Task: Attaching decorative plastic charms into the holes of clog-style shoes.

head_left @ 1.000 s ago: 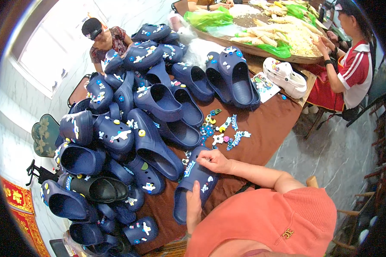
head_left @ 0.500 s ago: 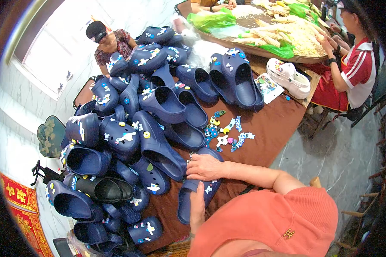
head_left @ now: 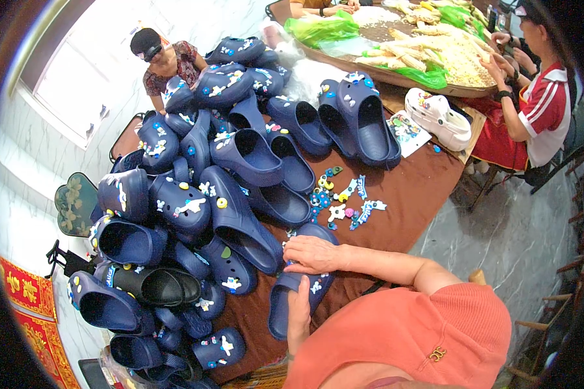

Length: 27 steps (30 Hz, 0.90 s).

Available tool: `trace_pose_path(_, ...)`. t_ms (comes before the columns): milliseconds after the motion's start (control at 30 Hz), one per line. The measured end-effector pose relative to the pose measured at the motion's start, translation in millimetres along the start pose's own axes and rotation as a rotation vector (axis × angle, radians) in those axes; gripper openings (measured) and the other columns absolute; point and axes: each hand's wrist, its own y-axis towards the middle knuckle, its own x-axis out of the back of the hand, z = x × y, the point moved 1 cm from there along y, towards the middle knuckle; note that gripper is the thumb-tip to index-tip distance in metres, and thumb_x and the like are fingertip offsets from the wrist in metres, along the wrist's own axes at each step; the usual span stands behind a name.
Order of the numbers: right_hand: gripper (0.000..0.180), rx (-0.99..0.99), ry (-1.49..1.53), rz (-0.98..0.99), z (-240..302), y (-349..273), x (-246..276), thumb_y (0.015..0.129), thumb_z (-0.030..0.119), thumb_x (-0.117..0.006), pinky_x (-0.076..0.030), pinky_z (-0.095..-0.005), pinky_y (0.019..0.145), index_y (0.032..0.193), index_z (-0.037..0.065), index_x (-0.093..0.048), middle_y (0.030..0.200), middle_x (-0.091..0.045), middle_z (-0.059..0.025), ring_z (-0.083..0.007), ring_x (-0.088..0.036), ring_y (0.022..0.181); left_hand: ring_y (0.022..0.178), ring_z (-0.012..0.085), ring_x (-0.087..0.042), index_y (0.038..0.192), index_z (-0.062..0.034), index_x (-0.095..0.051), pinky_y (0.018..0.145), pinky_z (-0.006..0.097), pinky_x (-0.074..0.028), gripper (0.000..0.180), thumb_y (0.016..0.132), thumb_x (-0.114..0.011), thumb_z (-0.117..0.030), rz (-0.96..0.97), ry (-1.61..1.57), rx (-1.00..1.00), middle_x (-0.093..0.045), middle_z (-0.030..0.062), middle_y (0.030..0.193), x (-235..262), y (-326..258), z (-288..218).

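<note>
A navy clog (head_left: 315, 295) lies near me on the brown cloth, with small charms on its upper. My left hand (head_left: 298, 314) is closed on its side near the open heel, thumb upward. Across the upper, my right hand (head_left: 313, 253) bends its fingers down onto the holes; its fingertips are partly hidden, and whether they pinch a small charm cannot be made out. Just beyond lie loose shoe charms (head_left: 337, 211), yellow, blue, white and pink. A big heap of decorated navy clogs (head_left: 240, 201) fills the left, with a black clog (head_left: 150, 285) among them.
White clogs (head_left: 438, 120) stand at the table's far right beside a printed sheet (head_left: 405, 133). Beyond is a large round tray (head_left: 461, 91) of corn cobs and kernels, where a person in red and white (head_left: 545, 110) works. Another person (head_left: 169, 68) sits behind the heap.
My right hand's fingers have shifted slightly on the clog's upper. The clog and my left hand stay nearly where they were.
</note>
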Motion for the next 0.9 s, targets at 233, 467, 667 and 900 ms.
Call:
trace_pose_path(233,0.03,0.008,0.001,-0.011,9,-7,2,0.084,0.029,-0.069,-0.044,-0.0402,0.07,0.084,0.005,-0.052,0.086,-0.049,-0.0114,-0.0299,-0.051,0.084,0.113,0.0159,-0.053,0.132,-0.0002,-0.047,0.096,0.032,-0.042,0.039,0.1,-0.052,-0.022,-0.041,0.043,-0.051,-0.055,0.0065,0.126,-2,-1,-3)
trace_pose_path(467,0.031,-0.028,-0.06,-0.059,8,-12,-1,0.084,0.034,-0.069,-0.044,-0.0402,0.066,0.081,0.007,-0.054,0.08,-0.053,-0.0108,-0.0296,-0.054,0.076,0.113,0.0156,-0.051,0.126,0.0046,-0.051,0.097,0.031,-0.04,0.036,0.098,-0.054,-0.017,-0.031,0.061,-0.022,-0.053,0.0085,0.125,0,-4,-7)
trace_pose_path(667,0.034,-0.009,-0.054,-0.09,8,-15,2,0.083,0.036,-0.071,-0.043,-0.038,0.06,0.071,0.009,-0.053,0.065,-0.052,-0.0065,-0.0279,-0.055,0.064,0.101,0.0115,-0.054,0.121,0.0057,-0.054,0.088,0.027,-0.043,0.031,0.097,-0.057,-0.014,-0.091,0.109,0.006,-0.057,0.0067,0.115,0,-4,-9)
trace_pose_path(900,0.034,0.007,-0.129,-0.103,7,-16,1,0.082,0.033,-0.072,-0.042,-0.0366,0.056,0.066,0.01,-0.051,0.063,-0.051,-0.0066,-0.0261,-0.055,0.061,0.102,0.0149,-0.056,0.12,0.0048,-0.055,0.089,0.029,-0.043,0.032,0.095,-0.059,-0.014,-0.082,0.033,-0.029,-0.058,0.0075,0.115,-3,-1,-6)
